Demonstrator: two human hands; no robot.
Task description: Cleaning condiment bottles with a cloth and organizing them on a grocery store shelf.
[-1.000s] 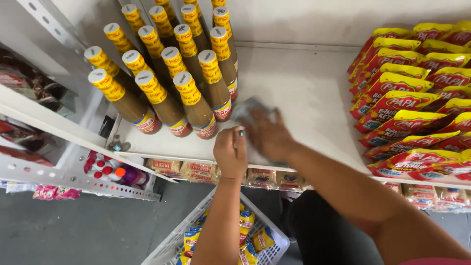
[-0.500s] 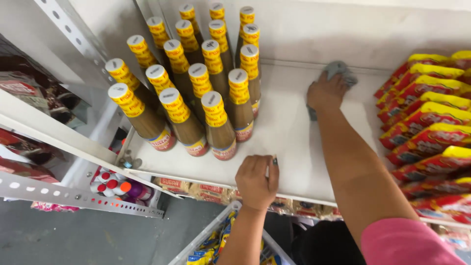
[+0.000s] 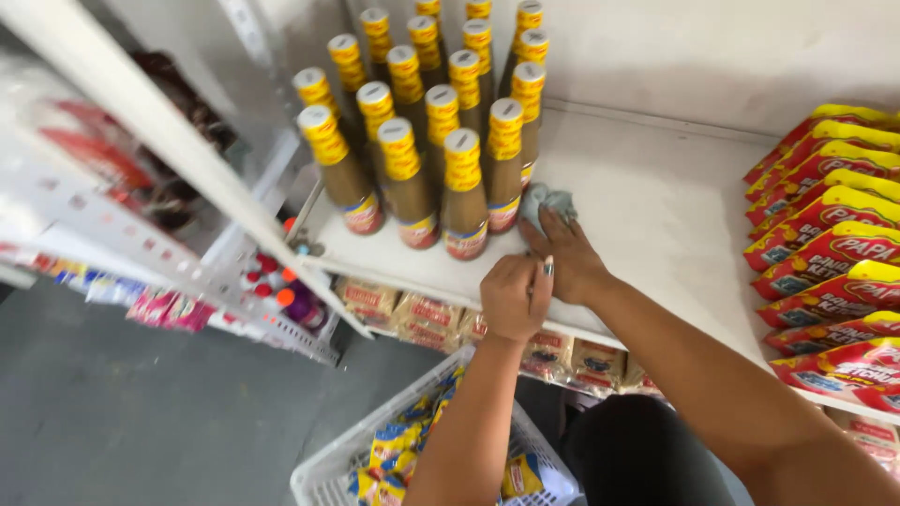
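Pressing down on a grey cloth (image 3: pixel 547 202), the right hand (image 3: pixel 567 258) is seen at the middle of the frame, fingers spread flat over the cloth rather than closed around it. The cloth is bunched on the white shelf (image 3: pixel 656 225), just beside the front right bottle of the group and touching or nearly touching it; which cannot be told.

The left hand (image 3: pixel 513 298) is placed at the front edge of the shelf, just below and left of the right hand, curled into a loose fist with the thumb up. Whether anything is held in it cannot be told.

Brown bottles (image 3: pixel 431 131) with yellow neck wraps and white caps are stood upright in rows from the upper middle of the frame down toward the centre. Red and yellow pouches (image 3: pixel 834 253) are lined up overlapping along the right edge of the frame, well apart from the cloth.

A bare stretch of shelf is left between bottles and pouches. Small tan packets (image 3: pixel 412 314) are shown on the level below the shelf edge. A white basket (image 3: pixel 319 478) holding yellow packs is seen at the lower middle, under the left forearm. Grey floor (image 3: pixel 141 412) fills the lower left.
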